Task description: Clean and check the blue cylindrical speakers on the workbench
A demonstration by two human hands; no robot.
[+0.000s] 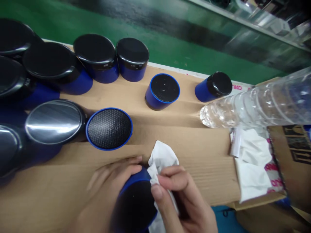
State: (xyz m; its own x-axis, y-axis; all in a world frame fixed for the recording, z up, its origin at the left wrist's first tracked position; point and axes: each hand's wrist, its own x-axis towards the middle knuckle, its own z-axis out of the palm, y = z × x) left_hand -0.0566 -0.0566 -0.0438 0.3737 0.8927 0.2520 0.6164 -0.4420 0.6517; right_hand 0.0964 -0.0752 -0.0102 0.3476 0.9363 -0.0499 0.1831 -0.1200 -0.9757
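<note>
Nearest the camera, at the bottom edge, the left hand [109, 187] wraps around the side of a small blue speaker [136, 204], fingers curled over its rim, so the speaker is held above the near edge of the tabletop [194, 155] with its dark mesh face turned up. The right hand [179, 200] pinches a crumpled white cloth [161, 160] between thumb and fingers and presses it against the speaker's right rim; the cloth's loose end sticks up behind the speaker.

Just beyond the hands, a second speaker [109, 128] lies on its side on the brown cardboard-covered tabletop, its black mesh face turned towards the camera. Left of it, touching or nearly so, sits a speaker with a shiny dark end [53, 121], and more blurred ones crowd the left edge.

To the right, a folded white rag [252, 161] lies at the tabletop's end, beside a brown box [291, 152]. Above it a clear plastic bottle [255, 103] reaches in from the right, blurred.

Farther back, an upright speaker [162, 91] stands alone, mesh up, and another [213, 86] lies tilted near the far edge. A row of dark-topped speakers [114, 58] lines the back left. Behind everything runs a green surface [170, 38].
</note>
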